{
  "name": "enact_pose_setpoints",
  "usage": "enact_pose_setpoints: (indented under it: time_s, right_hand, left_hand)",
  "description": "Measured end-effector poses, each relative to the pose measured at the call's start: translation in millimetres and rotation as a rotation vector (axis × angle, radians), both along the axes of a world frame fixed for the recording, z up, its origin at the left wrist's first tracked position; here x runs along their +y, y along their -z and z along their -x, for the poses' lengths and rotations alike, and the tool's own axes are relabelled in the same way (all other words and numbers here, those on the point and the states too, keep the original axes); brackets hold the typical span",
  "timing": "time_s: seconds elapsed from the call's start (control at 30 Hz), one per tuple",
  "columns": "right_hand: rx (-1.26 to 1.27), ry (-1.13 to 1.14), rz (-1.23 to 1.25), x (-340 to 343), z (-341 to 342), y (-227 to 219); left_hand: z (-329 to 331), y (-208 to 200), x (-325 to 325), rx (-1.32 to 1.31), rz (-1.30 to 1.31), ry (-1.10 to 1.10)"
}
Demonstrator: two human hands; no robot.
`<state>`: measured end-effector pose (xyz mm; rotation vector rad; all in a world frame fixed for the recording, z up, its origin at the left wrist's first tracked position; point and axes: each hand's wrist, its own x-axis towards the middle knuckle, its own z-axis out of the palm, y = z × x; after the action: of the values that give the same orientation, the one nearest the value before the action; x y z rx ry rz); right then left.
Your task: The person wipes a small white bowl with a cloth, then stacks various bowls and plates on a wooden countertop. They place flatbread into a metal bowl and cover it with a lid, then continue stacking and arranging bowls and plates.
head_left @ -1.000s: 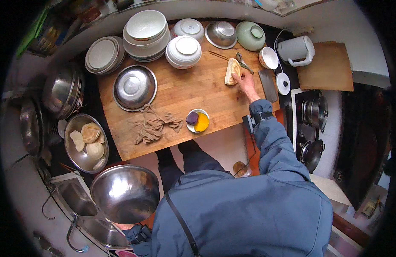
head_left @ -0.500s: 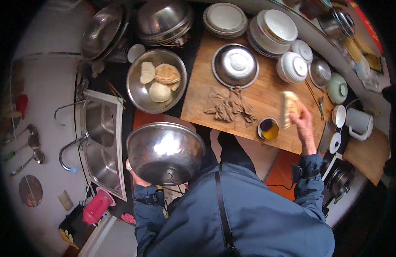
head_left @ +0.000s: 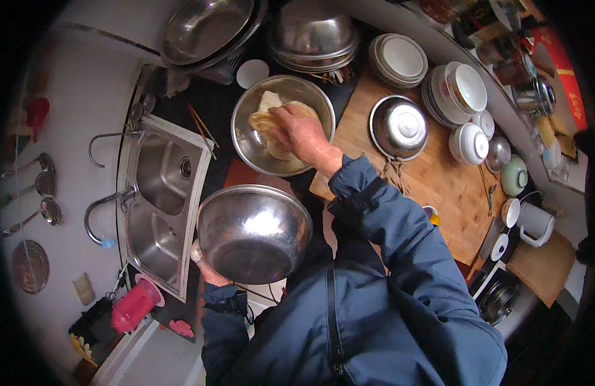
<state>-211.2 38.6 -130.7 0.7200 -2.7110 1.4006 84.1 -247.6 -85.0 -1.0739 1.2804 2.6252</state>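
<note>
Since the earlier frame, right hand (head_left: pixel 302 132) has left the wooden board (head_left: pixel 439 186) and now reaches into the metal basin (head_left: pixel 252 145) beside the sink, where the flatbreads (head_left: pixel 266 118) lie. Fingers (head_left: pixel 281 116) are curled down over the top flatbread; whether they pinch it or merely press on it cannot be told, as the palm hides the contact. Left hand (head_left: pixel 206 265) grips the rim of a large empty steel bowl (head_left: pixel 253 233) from below, fingers closed on the rim edge, holding the bowl tilted in front of the body, just beside the double sink (head_left: pixel 157 206). On the wooden board, right of the basin: an inverted steel lid-like bowl (head_left: pixel 398 127), stacks of white bowls (head_left: pixel 457 93), stacked plates (head_left: pixel 400 59). A small cup with yellow contents (head_left: pixel 431 215) shows partly behind the right sleeve. Further stacked steel basins (head_left: pixel 313 32) stand above the basin. A red container (head_left: pixel 135 303) stands near the sink's lower corner. Ladles (head_left: pixel 30 186) hang on the wall at left.
</note>
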Motion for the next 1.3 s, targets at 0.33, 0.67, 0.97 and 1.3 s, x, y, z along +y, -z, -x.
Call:
enact_pose_setpoints:
  time_s: [0.33,0.67,0.97,1.3]
  right_hand:
    - [-0.528,-0.132,0.297,47,-35,-28]
    - [-0.613,0.048,0.455,75,-93,-27]
    - [-0.371,0.352,0.355,79,-34,24]
    - [-0.419,0.367,0.353,66,-2,38]
  left_hand:
    - [17,39,-33,-0.05,-0.135,-0.026]
    - [146,42,29,0.022,-0.026,-0.036]
    - [230,70,71,0.173,0.059,0.049]
    - [255,83,68,0.101,0.077,0.051]
